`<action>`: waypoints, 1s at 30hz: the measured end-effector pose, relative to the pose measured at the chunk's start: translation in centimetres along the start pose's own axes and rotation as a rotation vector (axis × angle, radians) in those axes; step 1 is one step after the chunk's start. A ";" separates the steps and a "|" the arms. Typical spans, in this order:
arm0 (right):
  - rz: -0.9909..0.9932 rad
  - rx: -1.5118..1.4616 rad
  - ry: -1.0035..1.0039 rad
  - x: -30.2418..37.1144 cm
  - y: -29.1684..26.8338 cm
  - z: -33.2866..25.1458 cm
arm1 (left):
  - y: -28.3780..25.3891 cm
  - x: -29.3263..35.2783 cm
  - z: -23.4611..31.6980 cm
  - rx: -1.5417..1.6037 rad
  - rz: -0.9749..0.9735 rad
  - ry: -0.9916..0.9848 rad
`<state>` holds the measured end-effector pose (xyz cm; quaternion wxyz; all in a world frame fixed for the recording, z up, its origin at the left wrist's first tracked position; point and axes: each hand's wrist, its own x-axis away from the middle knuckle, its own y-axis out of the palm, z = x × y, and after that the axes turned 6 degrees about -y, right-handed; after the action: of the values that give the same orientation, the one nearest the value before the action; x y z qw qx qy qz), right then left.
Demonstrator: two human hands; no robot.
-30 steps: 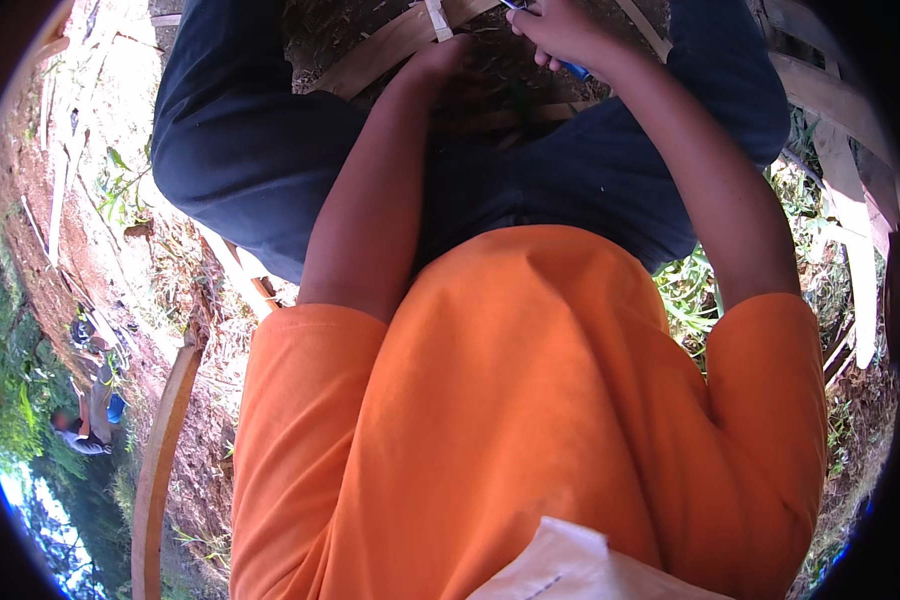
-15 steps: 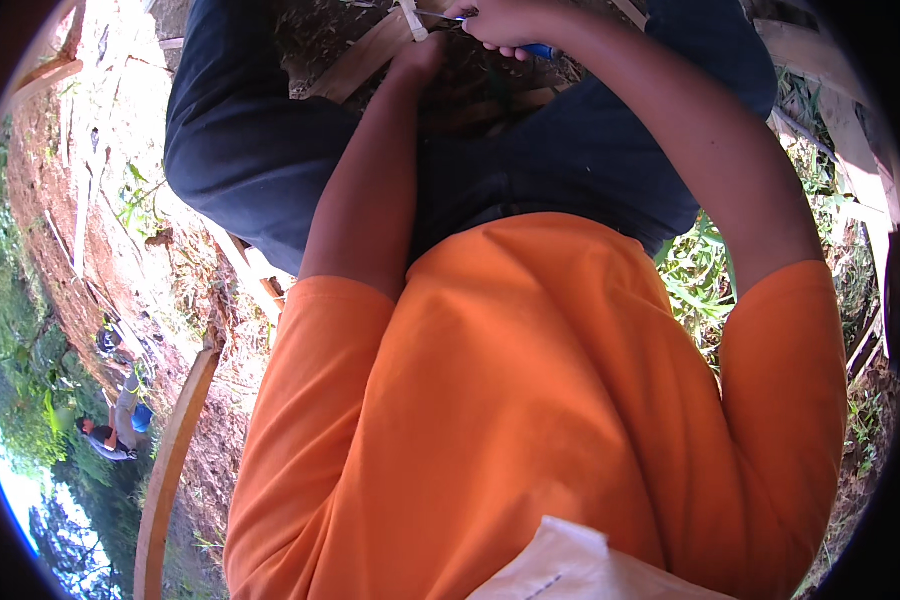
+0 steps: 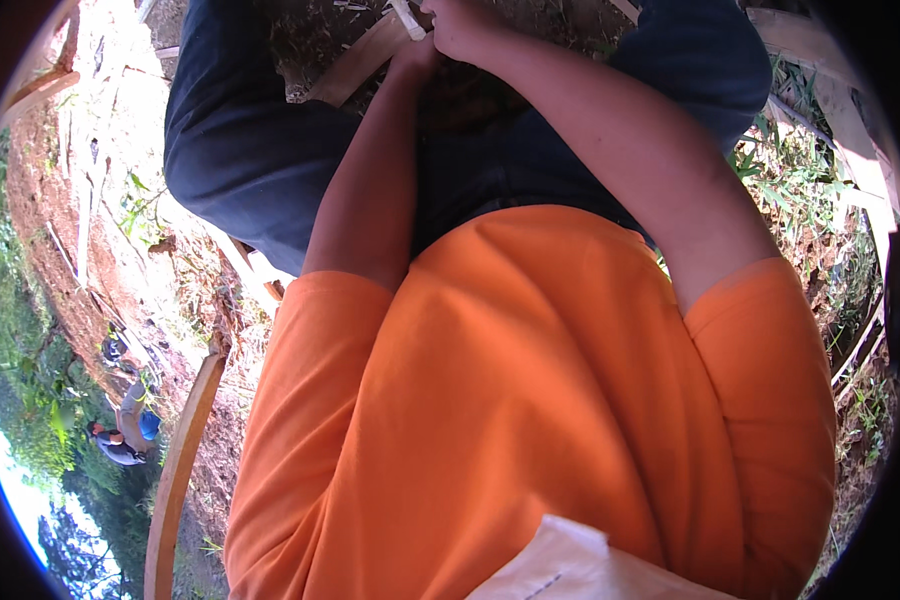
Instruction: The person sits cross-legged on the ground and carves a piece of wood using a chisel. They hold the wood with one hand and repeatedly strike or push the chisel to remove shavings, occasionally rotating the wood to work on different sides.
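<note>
My right hand point(image 3: 462, 24) is at the very top edge, its fingers curled shut around a thin white stick point(image 3: 407, 18) that juts out to the left. My left hand point(image 3: 417, 52) lies just below and left of it, mostly hidden under the right hand, so its grip does not show. Both bare forearms reach down over my orange shirt point(image 3: 530, 400) and dark blue trousers point(image 3: 240, 150). A pale wooden slat point(image 3: 358, 68) lies on the dark woven material between my knees, right under the hands.
A curved wooden strip point(image 3: 180, 470) stands at the lower left on red soil. Two people point(image 3: 122, 440) crouch far off beside greenery. Weathered planks point(image 3: 855, 130) and grass lie at the right. A white paper packet point(image 3: 570, 570) sits at my chest.
Both hands have slid up to the frame's top edge. The blue thing seen in my right hand earlier is out of sight.
</note>
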<state>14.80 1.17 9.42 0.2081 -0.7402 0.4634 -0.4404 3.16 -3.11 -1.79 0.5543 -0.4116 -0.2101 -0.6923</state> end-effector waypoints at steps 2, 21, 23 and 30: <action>0.028 0.033 0.055 -1.9 0.0 -0.2 | -0.4 2.6 1.7 -0.015 -0.039 -0.069; -0.403 0.094 -0.055 0.8 -5.6 -1.5 | -1.0 3.1 1.4 -0.061 0.055 -0.092; -0.375 0.102 -0.058 0.9 -5.5 -1.6 | -1.1 3.1 1.4 -0.062 0.056 -0.084; -0.284 0.023 -0.074 1.2 -4.2 -1.5 | -0.4 0.6 -0.5 -0.058 0.099 -0.013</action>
<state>15.83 2.36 13.80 0.1691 -0.8118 0.3408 -0.4431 2.61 -3.69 -1.52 0.5742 -0.4418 -0.1730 -0.6672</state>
